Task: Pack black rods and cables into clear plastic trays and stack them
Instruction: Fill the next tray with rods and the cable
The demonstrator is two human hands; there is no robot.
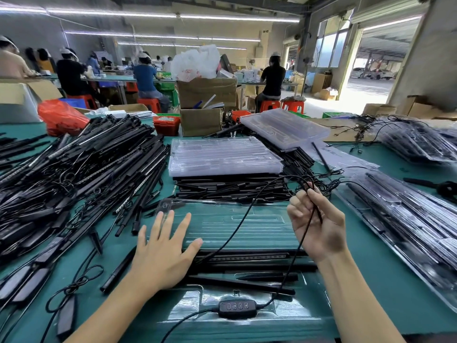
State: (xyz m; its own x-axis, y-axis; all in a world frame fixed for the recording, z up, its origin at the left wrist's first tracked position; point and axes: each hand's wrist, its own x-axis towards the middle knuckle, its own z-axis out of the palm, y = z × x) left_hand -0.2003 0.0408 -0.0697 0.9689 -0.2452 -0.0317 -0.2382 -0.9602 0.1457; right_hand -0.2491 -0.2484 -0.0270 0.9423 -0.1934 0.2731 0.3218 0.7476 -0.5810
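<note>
A clear plastic tray [247, 219] lies open on the green table in front of me. Black rods [249, 258] lie across its middle, and a black cable controller with buttons [237, 306] sits in its near pocket. My left hand [163, 253] rests flat with spread fingers on the tray's left part, touching the rod ends. My right hand [316, 224] is raised above the tray's right side and pinches a thin black cable [247, 211] that loops down to the controller.
A big heap of loose black rods and cables [81, 174] fills the left of the table. Empty clear trays [222, 154] are stacked on more rods behind. Packed trays [405, 219] lie at the right. Cardboard boxes [205, 105] and seated workers are beyond.
</note>
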